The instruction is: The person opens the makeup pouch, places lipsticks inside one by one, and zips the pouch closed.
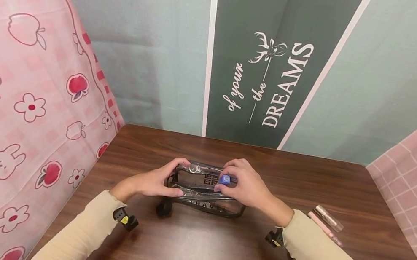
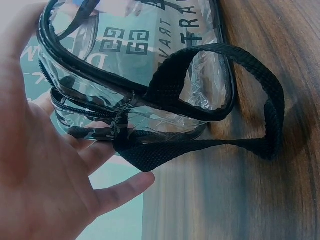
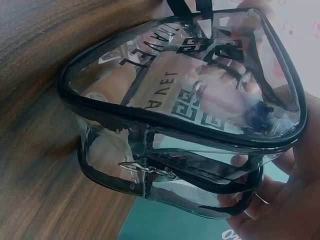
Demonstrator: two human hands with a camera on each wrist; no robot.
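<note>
The left hand [image 1: 159, 182] is gripping the left end of the clear, black-edged bag [image 1: 206, 207], its thumb lying on the near rim and its fingers reaching over the far rim. The right hand [image 1: 245, 182] is curling round the bag's right end, fingers over the far side and thumb at the near side. A blue cap [image 1: 226, 179] is showing between that thumb and the fingers; whether they are pinching it, I cannot tell.

The bag is sitting on the surface [image 1: 196, 247] between both hands, its long side facing the person and its mouth gaping upward. A black strap [image 2: 274, 117] is looping out from its left end, just beside the left hand. Through the clear wall, a beige item [image 3: 112, 87] is showing low down, while the blue cap is sitting higher, near the mouth.

Two slim tubes [image 1: 329, 219] are lying side by side to the right, beyond the right forearm and well apart from the bag. Pale sleeves [image 1: 82, 222] are covering both forearms, and a black wrist camera [image 1: 125, 218] is sitting at each cuff. Behind the surface a green cloth [image 1: 155, 56] is hanging, with pink cloths [image 1: 3, 125] hanging at either side
</note>
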